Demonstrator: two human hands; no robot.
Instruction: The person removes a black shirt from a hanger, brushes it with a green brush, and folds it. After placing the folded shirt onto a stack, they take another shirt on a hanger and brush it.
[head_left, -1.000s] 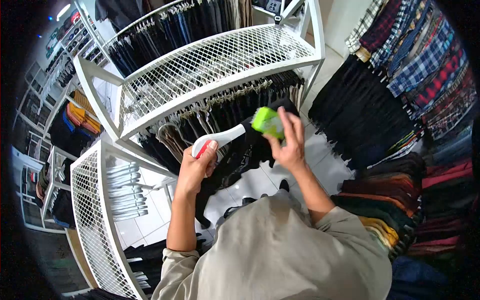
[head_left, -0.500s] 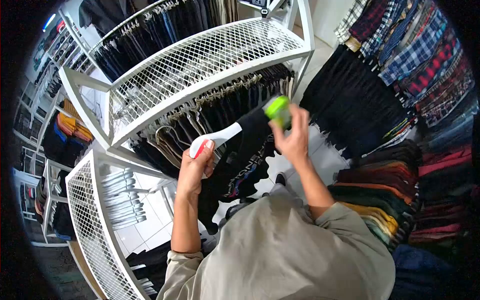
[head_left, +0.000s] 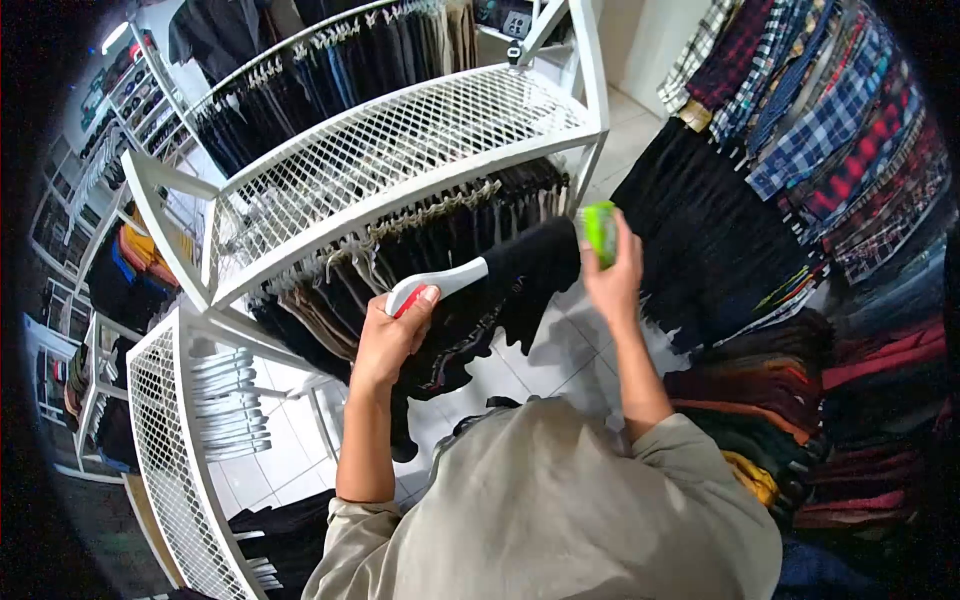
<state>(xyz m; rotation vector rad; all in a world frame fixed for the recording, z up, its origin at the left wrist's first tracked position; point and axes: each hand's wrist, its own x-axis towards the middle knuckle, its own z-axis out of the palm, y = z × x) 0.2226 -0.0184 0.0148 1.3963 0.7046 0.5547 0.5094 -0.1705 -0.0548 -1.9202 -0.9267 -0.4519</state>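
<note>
My left hand is closed round a white handle with a red patch near the thumb. The handle's far end meets a black stretch of fabric or padding. Below it hangs a black garment with printed lettering, its lower edge uneven. Farther right, my right hand grips a small bright green object, slightly blurred, held by the fingertips at the far end of the black stretch. I cannot tell what kind of thing it is.
A white mesh-topped rack stands ahead, with dark trousers hanging beneath. On the right hang checked shirts, black garments and coloured clothes. White hangers are stacked at left near another mesh shelf.
My right hand with the green object has moved right, and the object has turned more upright. My left hand keeps its grip on the white handle. The camera view has shifted slightly.
</note>
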